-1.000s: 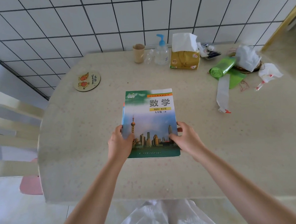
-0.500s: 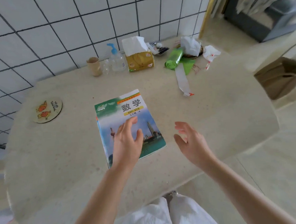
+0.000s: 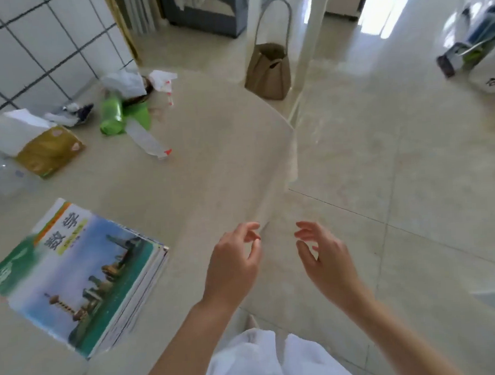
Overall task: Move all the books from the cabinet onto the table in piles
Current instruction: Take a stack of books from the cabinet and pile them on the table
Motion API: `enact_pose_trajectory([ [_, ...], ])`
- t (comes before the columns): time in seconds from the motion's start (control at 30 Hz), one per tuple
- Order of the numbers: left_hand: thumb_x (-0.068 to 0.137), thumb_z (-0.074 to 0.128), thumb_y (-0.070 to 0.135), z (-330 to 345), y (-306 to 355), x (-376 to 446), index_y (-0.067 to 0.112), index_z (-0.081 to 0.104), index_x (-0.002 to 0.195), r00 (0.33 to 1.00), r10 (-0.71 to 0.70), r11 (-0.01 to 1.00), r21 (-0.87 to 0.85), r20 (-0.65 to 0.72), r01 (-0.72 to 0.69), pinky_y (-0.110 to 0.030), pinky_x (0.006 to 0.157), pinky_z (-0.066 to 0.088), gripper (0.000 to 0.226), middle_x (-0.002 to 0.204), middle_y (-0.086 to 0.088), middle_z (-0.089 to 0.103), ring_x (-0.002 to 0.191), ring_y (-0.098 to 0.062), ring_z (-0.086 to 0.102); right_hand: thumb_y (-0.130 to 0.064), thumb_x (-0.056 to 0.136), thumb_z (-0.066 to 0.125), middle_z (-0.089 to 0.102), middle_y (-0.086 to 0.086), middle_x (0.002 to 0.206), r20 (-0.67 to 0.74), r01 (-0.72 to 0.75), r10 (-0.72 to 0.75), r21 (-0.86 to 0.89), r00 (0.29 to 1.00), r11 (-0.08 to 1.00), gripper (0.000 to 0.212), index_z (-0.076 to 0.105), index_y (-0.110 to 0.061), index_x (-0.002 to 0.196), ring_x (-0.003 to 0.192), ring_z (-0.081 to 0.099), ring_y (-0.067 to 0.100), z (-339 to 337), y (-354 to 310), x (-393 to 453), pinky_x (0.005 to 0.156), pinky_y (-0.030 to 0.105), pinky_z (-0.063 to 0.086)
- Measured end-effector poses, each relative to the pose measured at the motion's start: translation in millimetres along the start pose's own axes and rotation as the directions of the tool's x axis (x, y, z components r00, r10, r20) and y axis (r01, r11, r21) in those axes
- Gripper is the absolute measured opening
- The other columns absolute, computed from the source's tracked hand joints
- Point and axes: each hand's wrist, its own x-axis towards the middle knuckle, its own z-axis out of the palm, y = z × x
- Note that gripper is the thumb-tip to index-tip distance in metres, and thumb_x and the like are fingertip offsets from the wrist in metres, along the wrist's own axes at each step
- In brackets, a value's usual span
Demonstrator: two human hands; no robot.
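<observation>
Both hands, left (image 3: 233, 263) & right (image 3: 326, 260), just let go of book pile (image 3: 74, 273) lower left, now empty w/ loose fingers, prob. off to fetch more.

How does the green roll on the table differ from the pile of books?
The green roll is a plain green cylinder lying on its side by the tiled wall; the pile of books is flat, rectangular and printed with a city skyline, near the table's front edge. The roll sits among clutter; the pile lies apart. Both rest on the table, untouched.
</observation>
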Motion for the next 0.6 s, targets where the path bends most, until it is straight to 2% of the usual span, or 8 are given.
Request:
enact_pose_trajectory([
  [0.1, 0.086, 0.063, 0.011, 34, 31, -1, 0.021, 0.066, 0.110, 0.987, 0.097, 0.995, 0.003, 0.130, -0.099, -0.025, 0.080, 0.048, 0.026, 0.088, 0.007, 0.071, 0.082, -0.011, 0.064, -0.006, 0.089, 0.059, 0.069, -0.003, 0.099, -0.135, -0.109, 0.112, 0.031, 0.984, 0.994, 0.029, 0.059, -0.013, 0.117, 0.095, 0.065, 0.012, -38, 31, -33, 0.087, 0.036, 0.054],
  [0.17, 0.086, 0.063, 0.011, 71, 67, -7, 0.021, 0.067, 0.110, 0.957, 0.184, 0.982, -0.010, 0.224, -0.186, -0.029, 0.080, 0.050, 0.026, 0.088, 0.006, 0.071, 0.081, -0.012, 0.065, -0.006, 0.089, 0.059, 0.068, -0.004, 0.099, -0.241, -0.191, 0.199, 0.055, 0.950, 0.980, 0.030, 0.059, -0.014, 0.118, 0.095, 0.065, 0.011, -78, 60, -67, 0.089, 0.037, 0.053],
  [0.23, 0.086, 0.062, 0.012, 82, 76, -8, 0.020, 0.067, 0.111, 0.954, 0.200, 0.980, -0.027, 0.222, -0.199, -0.031, 0.080, 0.053, 0.026, 0.088, 0.005, 0.071, 0.081, -0.012, 0.066, -0.006, 0.088, 0.060, 0.068, -0.003, 0.100, -0.256, -0.223, 0.232, 0.063, 0.938, 0.973, 0.031, 0.059, -0.014, 0.118, 0.096, 0.065, 0.011, -88, 70, -78, 0.089, 0.037, 0.053],
  [0.37, 0.087, 0.062, 0.009, 158, 142, -50, 0.018, 0.068, 0.109, 0.881, 0.321, 0.947, -0.098, 0.348, -0.306, -0.023, 0.079, 0.053, 0.025, 0.087, 0.004, 0.072, 0.078, -0.007, 0.065, -0.008, 0.090, 0.058, 0.067, -0.003, 0.101, -0.387, -0.339, 0.350, 0.099, 0.853, 0.936, 0.030, 0.059, -0.013, 0.119, 0.096, 0.064, 0.008, -152, 122, -151, 0.090, 0.034, 0.052],
  [0.5, 0.088, 0.062, 0.012, 242, 203, -121, 0.025, 0.066, 0.107, 0.775, 0.391, 0.920, -0.187, 0.496, -0.344, -0.005, 0.070, 0.043, 0.024, 0.084, 0.012, 0.069, 0.075, 0.011, 0.060, -0.009, 0.091, 0.057, 0.067, -0.003, 0.102, -0.496, -0.453, 0.456, 0.135, 0.739, 0.881, 0.029, 0.058, -0.012, 0.120, 0.097, 0.062, 0.007, -210, 175, -239, 0.091, 0.026, 0.049],
  [0.6, 0.087, 0.062, 0.009, 297, 238, -170, 0.027, 0.066, 0.104, 0.697, 0.426, 0.905, -0.264, 0.577, -0.335, -0.010, 0.068, 0.045, 0.025, 0.081, 0.014, 0.068, 0.073, 0.008, 0.061, -0.009, 0.092, 0.056, 0.066, -0.002, 0.103, -0.548, -0.525, 0.537, 0.196, 0.641, 0.828, 0.029, 0.057, -0.012, 0.121, 0.096, 0.060, 0.006, -243, 206, -293, 0.089, 0.019, 0.044],
])
